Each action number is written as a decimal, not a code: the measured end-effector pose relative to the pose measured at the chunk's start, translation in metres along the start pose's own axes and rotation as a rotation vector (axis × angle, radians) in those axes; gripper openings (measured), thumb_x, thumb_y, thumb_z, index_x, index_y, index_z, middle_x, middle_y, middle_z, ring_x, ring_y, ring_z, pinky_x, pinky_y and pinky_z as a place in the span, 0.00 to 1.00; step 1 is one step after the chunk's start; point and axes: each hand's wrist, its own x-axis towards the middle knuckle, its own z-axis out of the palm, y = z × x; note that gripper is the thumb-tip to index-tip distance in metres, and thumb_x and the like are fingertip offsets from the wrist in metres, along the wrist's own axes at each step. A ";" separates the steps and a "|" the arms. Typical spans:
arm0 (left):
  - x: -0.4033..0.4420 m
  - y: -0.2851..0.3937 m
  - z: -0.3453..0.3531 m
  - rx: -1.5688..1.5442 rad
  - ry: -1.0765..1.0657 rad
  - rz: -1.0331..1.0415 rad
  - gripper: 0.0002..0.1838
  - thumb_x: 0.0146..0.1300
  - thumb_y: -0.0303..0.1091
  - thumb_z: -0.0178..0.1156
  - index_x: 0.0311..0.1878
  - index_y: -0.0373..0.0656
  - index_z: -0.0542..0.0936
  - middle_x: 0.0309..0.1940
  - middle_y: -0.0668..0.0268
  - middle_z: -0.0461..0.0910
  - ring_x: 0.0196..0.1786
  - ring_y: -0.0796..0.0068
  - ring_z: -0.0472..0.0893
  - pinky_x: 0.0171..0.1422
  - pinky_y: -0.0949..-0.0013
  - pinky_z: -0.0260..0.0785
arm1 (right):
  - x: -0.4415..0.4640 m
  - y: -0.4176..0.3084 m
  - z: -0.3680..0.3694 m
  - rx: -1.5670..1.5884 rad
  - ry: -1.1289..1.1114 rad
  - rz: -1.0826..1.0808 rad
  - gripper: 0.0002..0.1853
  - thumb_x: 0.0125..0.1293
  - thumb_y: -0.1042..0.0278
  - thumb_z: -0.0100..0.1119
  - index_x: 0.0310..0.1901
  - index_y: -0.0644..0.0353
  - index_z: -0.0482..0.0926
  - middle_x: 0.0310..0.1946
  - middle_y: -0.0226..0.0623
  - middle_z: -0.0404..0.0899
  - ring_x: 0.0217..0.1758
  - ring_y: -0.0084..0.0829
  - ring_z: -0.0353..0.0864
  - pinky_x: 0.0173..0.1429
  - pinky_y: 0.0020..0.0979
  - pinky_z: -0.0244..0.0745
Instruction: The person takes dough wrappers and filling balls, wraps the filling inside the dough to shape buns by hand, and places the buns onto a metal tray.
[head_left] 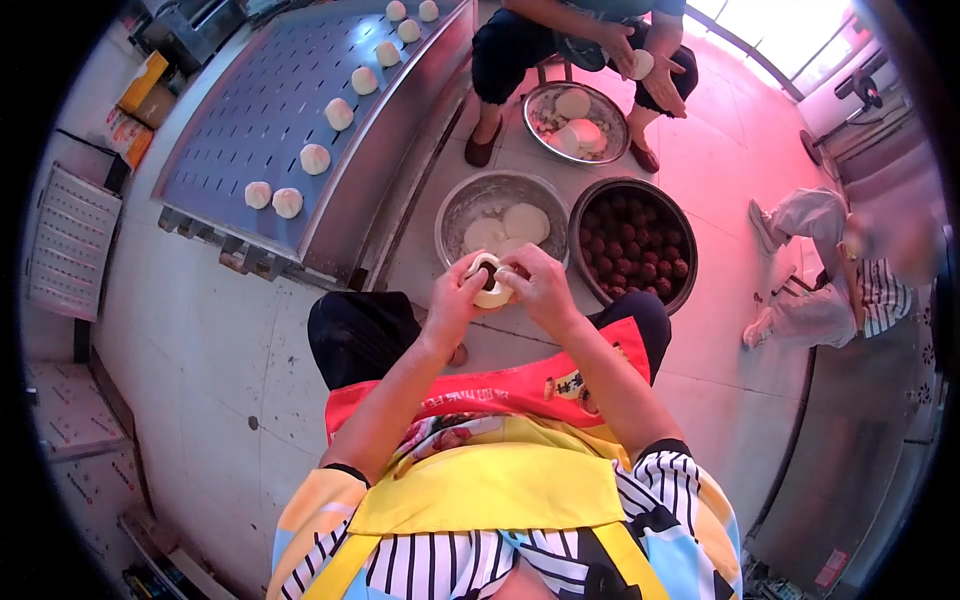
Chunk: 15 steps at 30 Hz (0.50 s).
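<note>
A round of pale dough (497, 296) with a dark ball of filling (488, 277) in its middle is held between my two hands. My left hand (455, 300) grips the dough's left edge with its fingers closed. On the right side, my right hand (541, 288) pinches the rim near the filling. Just beyond my hands stands a metal bowl (453, 215) with several flat dough rounds (525, 223). To its right, a dark tub (577, 235) holds many dark filling balls (634, 240).
A perforated metal tray (250, 130) at the left carries several dough balls (339, 114). Across from me, a seated co-worker's hands (655, 72) hold dough above another bowl (529, 115). Another person (815, 235) sits at the right.
</note>
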 end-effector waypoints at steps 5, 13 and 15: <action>0.005 0.007 -0.012 0.111 -0.158 -0.039 0.19 0.69 0.33 0.52 0.62 0.40 0.71 0.49 0.64 0.77 0.48 0.73 0.79 0.42 0.66 0.80 | -0.002 0.004 -0.005 0.033 -0.153 -0.021 0.05 0.54 0.75 0.63 0.32 0.63 0.79 0.32 0.38 0.74 0.33 0.34 0.77 0.39 0.32 0.73; 0.004 0.009 0.000 0.055 0.032 -0.186 0.21 0.66 0.37 0.55 0.62 0.48 0.70 0.50 0.65 0.76 0.45 0.69 0.81 0.37 0.66 0.80 | 0.000 0.011 0.005 -0.060 0.079 0.031 0.06 0.53 0.73 0.64 0.31 0.64 0.78 0.29 0.40 0.75 0.31 0.35 0.76 0.37 0.32 0.71; -0.004 0.001 0.009 -0.129 0.097 -0.159 0.20 0.66 0.35 0.54 0.61 0.48 0.70 0.49 0.64 0.76 0.46 0.67 0.81 0.39 0.64 0.80 | 0.004 0.017 0.013 0.007 0.177 0.110 0.07 0.52 0.71 0.65 0.30 0.64 0.79 0.26 0.40 0.74 0.31 0.35 0.76 0.37 0.33 0.70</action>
